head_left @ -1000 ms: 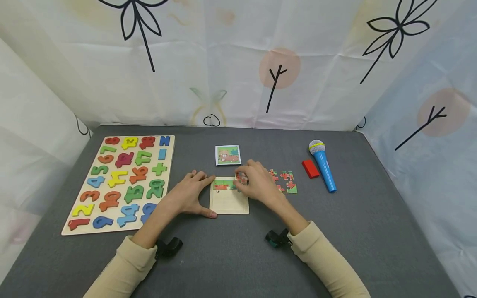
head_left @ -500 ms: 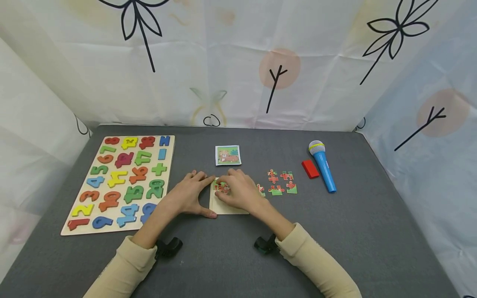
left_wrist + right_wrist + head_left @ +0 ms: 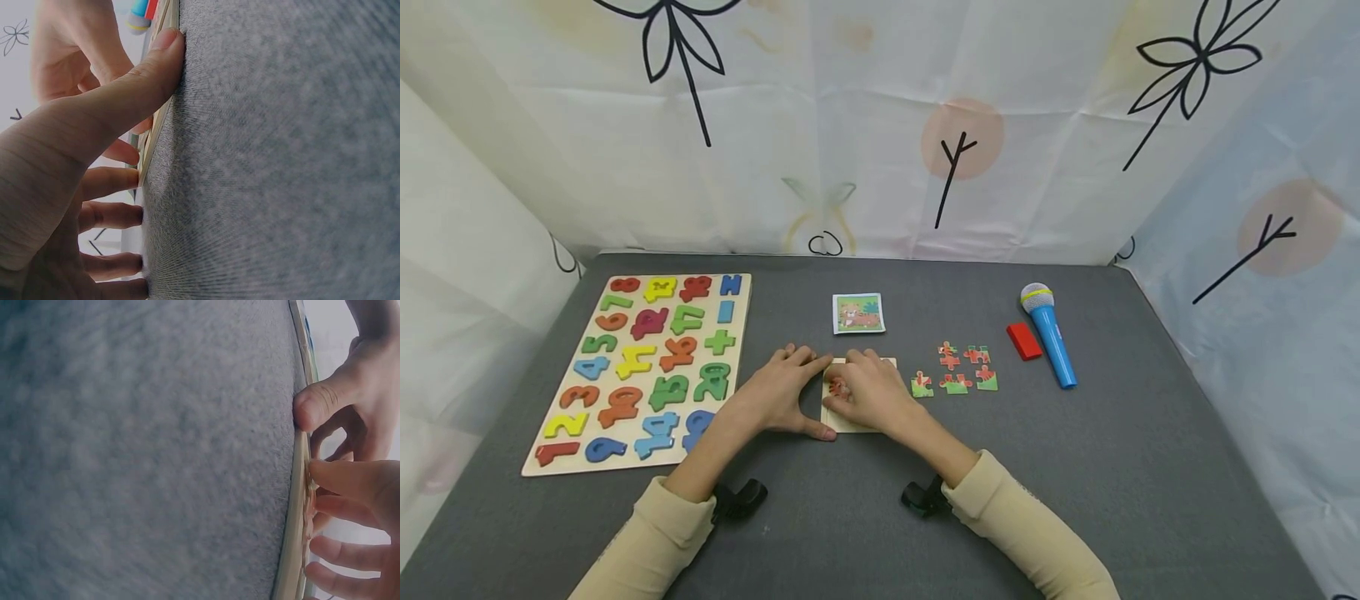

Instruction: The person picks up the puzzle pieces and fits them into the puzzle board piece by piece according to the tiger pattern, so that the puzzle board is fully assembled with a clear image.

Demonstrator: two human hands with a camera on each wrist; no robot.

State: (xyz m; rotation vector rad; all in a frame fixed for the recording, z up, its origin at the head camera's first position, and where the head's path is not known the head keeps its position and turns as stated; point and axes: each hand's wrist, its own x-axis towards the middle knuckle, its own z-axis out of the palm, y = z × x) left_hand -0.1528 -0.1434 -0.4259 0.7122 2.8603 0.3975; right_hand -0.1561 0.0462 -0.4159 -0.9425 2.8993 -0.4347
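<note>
My left hand (image 3: 777,395) lies at the left side of a small wooden puzzle board (image 3: 848,426). In the left wrist view, its thumb (image 3: 164,47) and index finger touch the board's edge, with the fingers spread. Over the board's left part, my right hand (image 3: 876,390) pinches a red-and-green jigsaw piece (image 3: 838,388) close against the surface. The right fingers (image 3: 340,550) reach down onto the board in the right wrist view. Most of the board is hidden under this hand. Several loose jigsaw pieces (image 3: 957,384) lie to its right.
A picture card (image 3: 859,313) lies behind the board. At left sits a large wooden number board (image 3: 574,462) with colourful figures. A red block (image 3: 1025,340) and a blue toy microphone (image 3: 1054,342) lie at right on the grey table (image 3: 820,533).
My right hand has moved left across the board with the jigsaw piece, from its upper right to its left part, uncovering the loose pieces. The left hand has stayed in place.
</note>
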